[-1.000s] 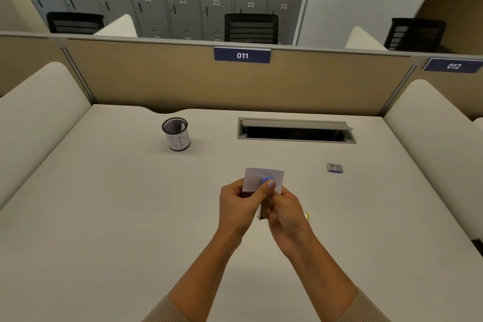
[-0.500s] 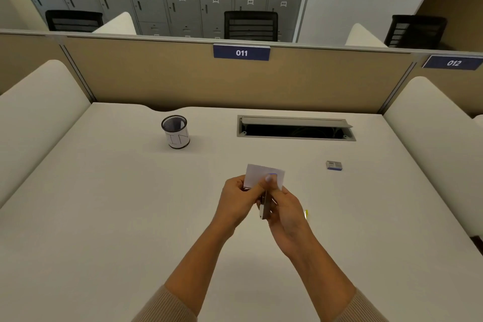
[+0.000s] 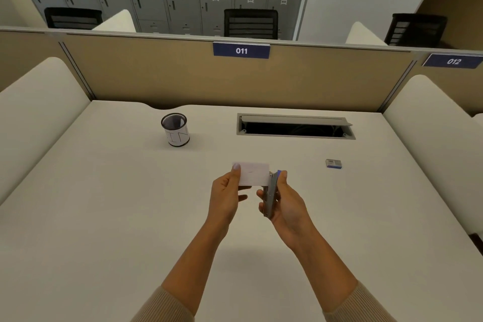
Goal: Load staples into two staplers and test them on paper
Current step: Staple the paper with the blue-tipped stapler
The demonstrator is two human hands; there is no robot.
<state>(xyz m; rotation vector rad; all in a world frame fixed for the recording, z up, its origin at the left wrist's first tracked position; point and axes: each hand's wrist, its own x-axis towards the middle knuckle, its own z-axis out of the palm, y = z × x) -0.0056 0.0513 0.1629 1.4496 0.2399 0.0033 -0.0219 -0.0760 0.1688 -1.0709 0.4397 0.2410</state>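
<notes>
My left hand [image 3: 226, 193] pinches a small white slip of paper [image 3: 254, 174] by its left edge, held up over the middle of the desk. A thin dark mark shows near the slip's centre. My right hand [image 3: 287, 202] grips a grey stapler with a blue tip [image 3: 272, 192], held upright just right of the paper's right edge. A small box of staples [image 3: 333, 163] lies on the desk further right. No second stapler shows in this view.
A mesh pen cup [image 3: 176, 129] stands at the back left of the white desk [image 3: 104, 204]. An open cable slot [image 3: 295, 128] sits at the back centre. Tan partitions and cushioned side panels enclose the desk.
My hands have drawn apart: the stapler has come off the paper and now sits at its right edge. The left hand has shifted left with the slip, showing a mark on it.
</notes>
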